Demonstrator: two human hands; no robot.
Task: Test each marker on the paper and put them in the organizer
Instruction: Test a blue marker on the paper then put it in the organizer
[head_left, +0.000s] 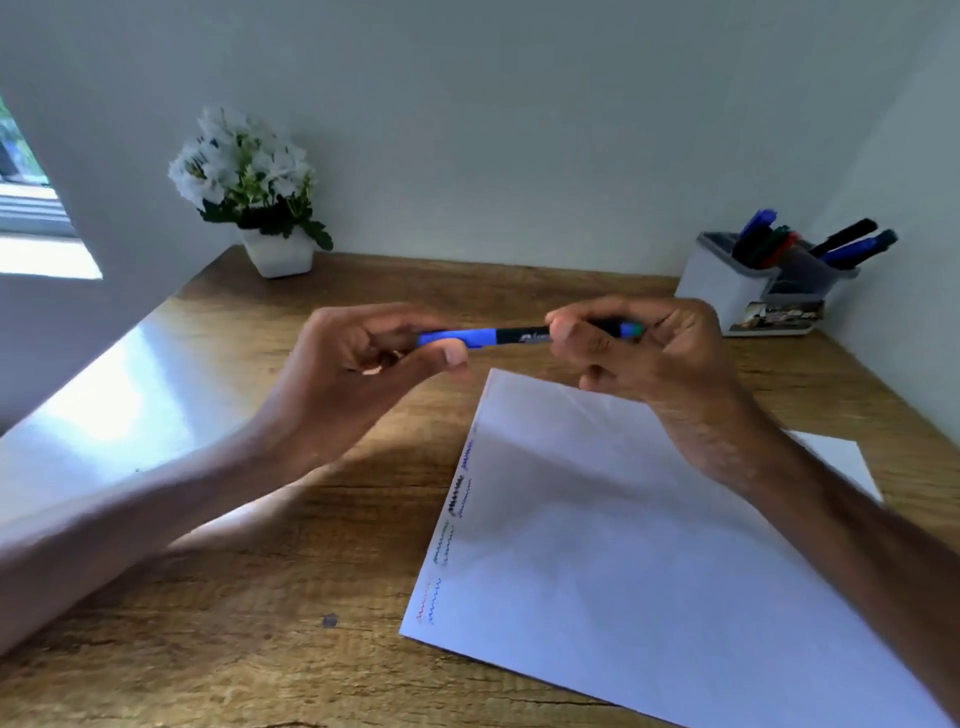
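A brown wooden tabletop (249, 597) sits in a corner with white walls (519, 130). A plant (244, 171) with white flowers stands in a white pot (278, 254) at the back left. At the back right is a white and gray organizer (722, 286), and some markers (779, 244) stick out of its top.

A sheet of paper (649, 545) lies flat on the tabletop at the front right. Little wavy lines (452, 519) in red, blue, green and black run along its left edge.

Both hands hold one blue marker (498, 336) up in the air. It lies sideways, above the tabletop and just past the far corner of the paper. The left hand (358, 353) has its fingers (447, 358) pinching the blue end. The right hand (654, 358) has its fingers (571, 332) curled round the black part. The hands are close together, and a short piece of the marker shows between them.
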